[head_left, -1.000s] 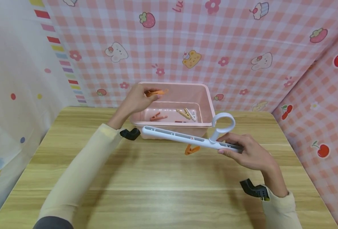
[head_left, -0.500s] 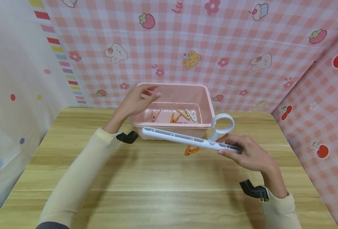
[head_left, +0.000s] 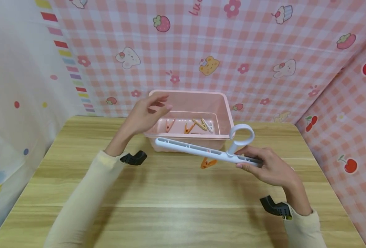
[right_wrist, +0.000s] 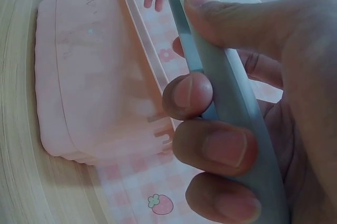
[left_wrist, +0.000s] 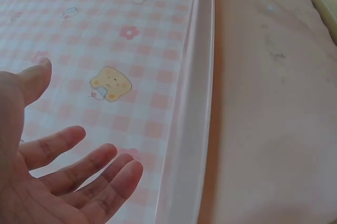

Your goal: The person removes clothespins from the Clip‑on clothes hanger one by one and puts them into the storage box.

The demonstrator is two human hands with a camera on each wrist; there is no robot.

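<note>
My right hand [head_left: 268, 167] grips one end of a pale blue plastic hanger bar [head_left: 189, 148] with a ring-shaped hook [head_left: 242, 135] on top. From the bar's underside hangs an orange clothespin [head_left: 208, 163], also seen in the right wrist view. Over the left rim of the pink basin [head_left: 229, 110] my left hand [head_left: 142, 115] hovers with spread, loosely bent fingers and nothing in them. On the basin floor lie a red clothespin [head_left: 169, 125], an orange clothespin [head_left: 188, 128], a yellow one [head_left: 199, 124] and a white one [head_left: 208, 125]. The bar's right end is hidden in my right hand.
The basin stands at the back of the wood-grain table [head_left: 170, 203], close to a pink checked cloth [head_left: 183, 44]. A second checked cloth [head_left: 347, 137] borders the right side, and a white dotted one [head_left: 18, 86] the left.
My left hand has let go of an orange clothespin, which now lies in the basin, and has drawn back slightly left. The red clothespin there has turned. The right hand holds the hanger nearly still.
</note>
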